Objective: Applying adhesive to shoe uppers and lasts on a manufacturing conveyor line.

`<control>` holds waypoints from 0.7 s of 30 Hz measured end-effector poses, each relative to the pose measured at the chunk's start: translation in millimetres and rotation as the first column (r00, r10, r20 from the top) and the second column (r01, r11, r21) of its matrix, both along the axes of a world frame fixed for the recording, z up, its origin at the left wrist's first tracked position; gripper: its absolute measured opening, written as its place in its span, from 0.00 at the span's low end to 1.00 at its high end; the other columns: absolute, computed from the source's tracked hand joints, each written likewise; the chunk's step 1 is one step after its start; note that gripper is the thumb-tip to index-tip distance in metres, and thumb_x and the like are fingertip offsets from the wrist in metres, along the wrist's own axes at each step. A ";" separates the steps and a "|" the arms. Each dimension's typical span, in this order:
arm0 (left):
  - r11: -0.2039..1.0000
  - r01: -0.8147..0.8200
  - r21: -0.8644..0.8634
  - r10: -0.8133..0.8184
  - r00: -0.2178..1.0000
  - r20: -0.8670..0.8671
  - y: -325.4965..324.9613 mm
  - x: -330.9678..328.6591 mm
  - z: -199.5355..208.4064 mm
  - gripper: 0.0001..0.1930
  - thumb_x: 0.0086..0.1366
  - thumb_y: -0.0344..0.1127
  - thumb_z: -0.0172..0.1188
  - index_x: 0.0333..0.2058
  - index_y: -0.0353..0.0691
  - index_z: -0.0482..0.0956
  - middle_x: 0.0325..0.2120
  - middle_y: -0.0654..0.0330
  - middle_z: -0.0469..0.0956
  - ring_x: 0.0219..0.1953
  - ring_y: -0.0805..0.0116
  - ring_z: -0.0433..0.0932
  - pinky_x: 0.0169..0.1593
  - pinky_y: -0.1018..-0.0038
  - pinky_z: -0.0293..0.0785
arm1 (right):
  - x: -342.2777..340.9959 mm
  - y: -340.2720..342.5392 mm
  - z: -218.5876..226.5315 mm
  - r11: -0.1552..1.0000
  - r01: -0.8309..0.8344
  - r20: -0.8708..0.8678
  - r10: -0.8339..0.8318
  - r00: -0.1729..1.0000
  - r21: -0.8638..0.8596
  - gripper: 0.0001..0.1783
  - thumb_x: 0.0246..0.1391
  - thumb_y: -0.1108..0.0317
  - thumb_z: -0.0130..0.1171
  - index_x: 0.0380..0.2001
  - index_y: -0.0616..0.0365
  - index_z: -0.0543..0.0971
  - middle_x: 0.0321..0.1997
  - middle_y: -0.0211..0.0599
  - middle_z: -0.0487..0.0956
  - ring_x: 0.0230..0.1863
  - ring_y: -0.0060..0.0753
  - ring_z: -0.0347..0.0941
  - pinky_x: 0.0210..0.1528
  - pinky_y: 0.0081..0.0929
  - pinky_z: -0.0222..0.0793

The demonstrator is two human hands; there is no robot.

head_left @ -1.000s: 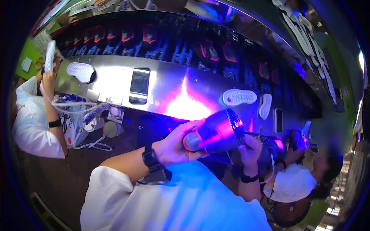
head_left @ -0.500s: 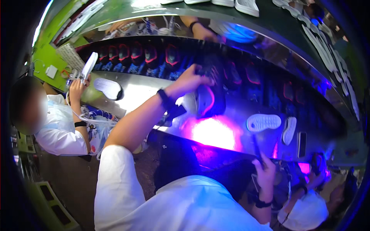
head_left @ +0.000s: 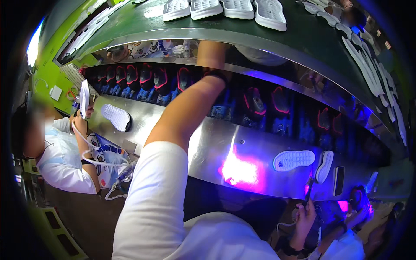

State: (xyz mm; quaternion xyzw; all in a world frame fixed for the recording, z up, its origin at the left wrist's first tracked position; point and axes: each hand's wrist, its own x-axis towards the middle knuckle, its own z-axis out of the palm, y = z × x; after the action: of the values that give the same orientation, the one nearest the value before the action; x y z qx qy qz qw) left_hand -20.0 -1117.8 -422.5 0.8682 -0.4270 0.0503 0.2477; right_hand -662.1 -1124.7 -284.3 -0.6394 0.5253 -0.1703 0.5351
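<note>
My left forearm (head_left: 184, 110) stretches up and away across the metal bench. Its black-banded wrist (head_left: 216, 76) reaches the shelf rim above the row of dark shoes, and the hand beyond is hidden. At the lower right, my right hand (head_left: 306, 216) is closed around a slim, dark, pen-like tool (head_left: 309, 190), its tip pointing up toward the bench's near edge. Close to that tip lies a small white shoe sole (head_left: 324, 167), and left of it a larger white sole (head_left: 294, 160).
Dark red-edged shoes (head_left: 255, 100) line the back below a green-topped shelf (head_left: 143, 26) bearing white soles (head_left: 271, 15). A phone-like black slab (head_left: 339, 181) lies right on the bench (head_left: 208, 151). A co-worker (head_left: 65, 151) at left holds a sole; another person's arm (head_left: 346, 221) is lower right.
My left hand has gone from a dark shoe over the bench up to the rack, out of sight. My right hand has shifted slightly down with the tool. The view has tilted.
</note>
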 end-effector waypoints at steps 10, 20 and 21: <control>0.868 -0.234 0.439 0.382 0.879 -0.287 -39.3 -106.7 65.2 0.26 0.60 0.47 0.55 0.55 0.42 0.76 0.54 0.50 0.77 0.53 0.51 0.79 0.51 0.61 0.78 | 66.1 1.2 -6.4 0.998 -0.054 0.092 0.050 0.995 0.037 0.26 0.60 0.77 0.56 0.62 0.61 0.71 0.33 0.24 0.78 0.21 0.08 0.61 0.20 0.10 0.53; 0.933 -0.018 0.360 0.043 0.997 -0.061 -10.8 -36.0 26.2 0.28 0.61 0.53 0.53 0.57 0.48 0.75 0.55 0.52 0.76 0.59 0.52 0.74 0.60 0.58 0.70 | 12.2 -2.2 -21.0 0.999 0.050 0.006 -0.050 0.999 0.019 0.26 0.59 0.78 0.56 0.62 0.60 0.72 0.32 0.26 0.78 0.20 0.09 0.60 0.20 0.12 0.54; 0.940 -0.049 0.338 0.078 0.994 -0.073 -20.2 -36.0 27.0 0.28 0.61 0.53 0.54 0.57 0.48 0.75 0.55 0.52 0.76 0.59 0.53 0.74 0.60 0.58 0.71 | 9.5 -4.9 -19.6 0.999 0.048 0.009 -0.048 0.999 0.004 0.26 0.59 0.78 0.56 0.62 0.60 0.72 0.32 0.26 0.78 0.20 0.09 0.60 0.20 0.12 0.54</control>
State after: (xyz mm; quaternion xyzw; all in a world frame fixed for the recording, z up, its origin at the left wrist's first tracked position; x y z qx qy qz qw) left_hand -56.0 -1138.0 -395.5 0.9124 -0.3902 -0.0521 0.1126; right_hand -652.6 -1129.7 -303.9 -0.6248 0.5385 -0.1850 0.5343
